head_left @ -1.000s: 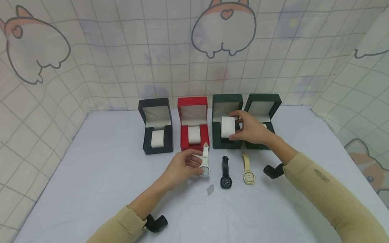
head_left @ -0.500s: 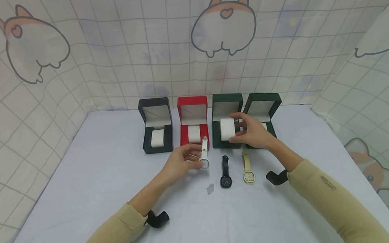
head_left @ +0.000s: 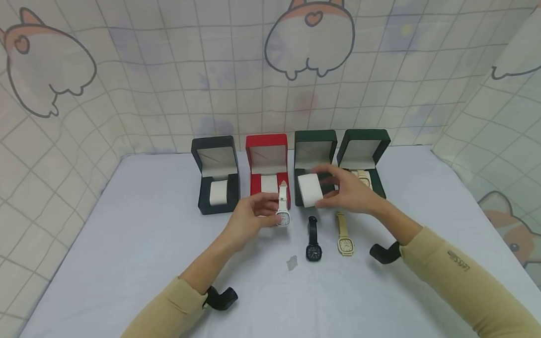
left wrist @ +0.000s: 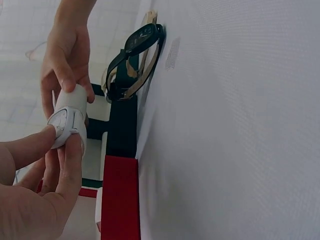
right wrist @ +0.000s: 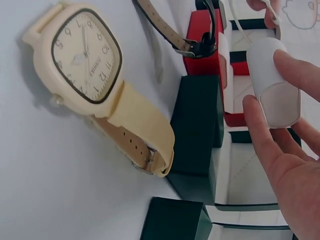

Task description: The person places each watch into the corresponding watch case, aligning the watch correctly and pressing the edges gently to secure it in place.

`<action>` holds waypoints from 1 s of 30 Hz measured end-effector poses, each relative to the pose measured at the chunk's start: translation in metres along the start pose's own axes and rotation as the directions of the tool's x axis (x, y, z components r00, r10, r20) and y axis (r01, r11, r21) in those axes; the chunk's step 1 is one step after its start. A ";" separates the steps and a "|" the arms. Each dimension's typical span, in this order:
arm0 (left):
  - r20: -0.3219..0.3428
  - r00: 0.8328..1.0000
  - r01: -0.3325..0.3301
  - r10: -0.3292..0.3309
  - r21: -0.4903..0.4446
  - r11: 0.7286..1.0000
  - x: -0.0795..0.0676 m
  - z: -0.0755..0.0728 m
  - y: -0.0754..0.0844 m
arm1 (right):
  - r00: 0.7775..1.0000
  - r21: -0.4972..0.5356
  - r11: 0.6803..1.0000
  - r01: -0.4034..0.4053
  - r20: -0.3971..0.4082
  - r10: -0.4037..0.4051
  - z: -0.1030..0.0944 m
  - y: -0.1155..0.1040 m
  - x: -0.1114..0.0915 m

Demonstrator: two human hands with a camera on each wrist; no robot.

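My left hand pinches a white wristwatch by its face, with the strap pointing up. In my right hand is a white watch cushion, held between fingers and thumb and tilted in front of a green watch box. Seen from the left wrist, the watch lies in front of the cushion; whether they touch I cannot tell. A black wristwatch and a cream wristwatch lie on the white tabletop below my right hand.
An open black watch box and an open red one, each with a white cushion, stand left of the green box. Another open green box at right holds a pale watch. A small grey patch marks the tablecloth.
The left hand has moved up and away with the white watch, towards the boxes. The right hand has brought the cushion lower and slightly left, tilting it. The watch in the right box now shows.
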State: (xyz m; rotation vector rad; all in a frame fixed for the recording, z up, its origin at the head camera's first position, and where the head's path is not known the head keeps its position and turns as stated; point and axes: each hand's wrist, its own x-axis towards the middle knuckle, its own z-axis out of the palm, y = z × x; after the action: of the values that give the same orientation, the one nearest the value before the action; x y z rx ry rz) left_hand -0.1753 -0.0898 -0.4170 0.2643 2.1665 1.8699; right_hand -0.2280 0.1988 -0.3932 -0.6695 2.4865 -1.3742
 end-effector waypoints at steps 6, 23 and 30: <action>-0.010 1.000 0.005 -0.005 -0.011 1.000 0.001 0.000 0.001 | 0.999 -0.001 1.000 0.021 0.030 -0.021 0.004 0.000 -0.001; -0.004 1.000 -0.018 0.018 -0.019 1.000 0.006 0.000 0.004 | 0.993 0.057 0.997 0.055 0.106 -0.060 0.012 -0.005 -0.003; 0.017 0.999 -0.026 0.027 -0.030 0.999 0.005 0.001 0.005 | 0.987 0.077 0.993 0.087 0.129 -0.096 0.013 -0.006 -0.004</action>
State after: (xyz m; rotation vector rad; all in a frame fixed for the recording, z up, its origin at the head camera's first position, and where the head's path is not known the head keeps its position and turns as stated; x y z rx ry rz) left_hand -0.1802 -0.0869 -0.4129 0.3037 2.1315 1.9053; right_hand -0.2176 0.1880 -0.3949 -0.8398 2.3188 -1.3944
